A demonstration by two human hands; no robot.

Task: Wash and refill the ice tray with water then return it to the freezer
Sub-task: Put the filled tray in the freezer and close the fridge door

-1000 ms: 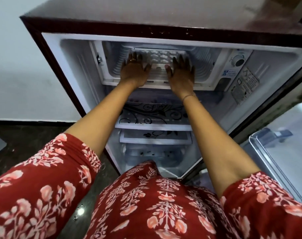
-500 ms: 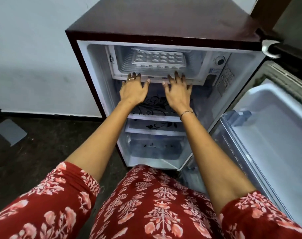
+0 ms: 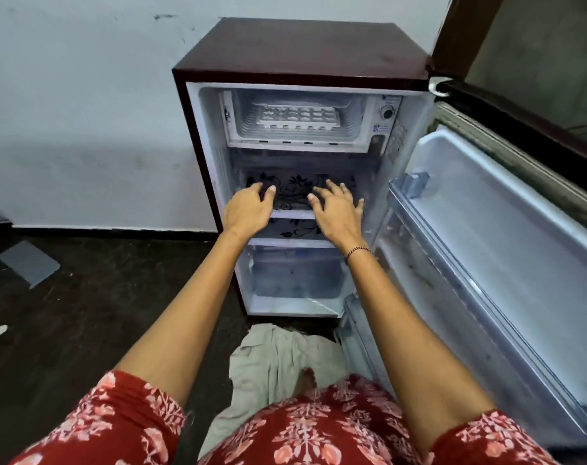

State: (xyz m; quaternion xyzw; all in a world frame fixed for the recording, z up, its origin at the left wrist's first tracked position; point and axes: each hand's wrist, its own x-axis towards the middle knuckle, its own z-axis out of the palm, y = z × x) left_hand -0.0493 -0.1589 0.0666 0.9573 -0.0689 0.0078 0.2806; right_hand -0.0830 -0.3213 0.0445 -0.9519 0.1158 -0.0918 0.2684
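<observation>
Grey scrap (image 3: 28,262) on dark floor (image 3: 84,297) far left of both hands, one small white bit (image 3: 0,329) nearer the camera. One maroon fridge (image 3: 302,52), door (image 3: 506,236) swung open off to the right of the hands. Two hands, both empty, palms down, fingers loosely spread, gripping nothing. Left hand (image 3: 248,209) and right hand (image 3: 337,213) side by side, apart, in front of the upper patterned shelf (image 3: 293,191); whether they touch it is unclear. One bracelet (image 3: 357,251) on right wrist. One ice tray (image 3: 297,118) sits in the freezer box (image 3: 298,144), above both hands and well clear of them, lying flat, roughly centred. Two floral shelves in all, second shelf (image 3: 293,232) below the hands; one clear drawer (image 3: 295,276) under that. One dial (image 3: 386,112) above and right of right hand. One pale cloth (image 3: 278,360) on floor between the forearms. Red floral sleeves (image 3: 110,421) at bottom.
</observation>
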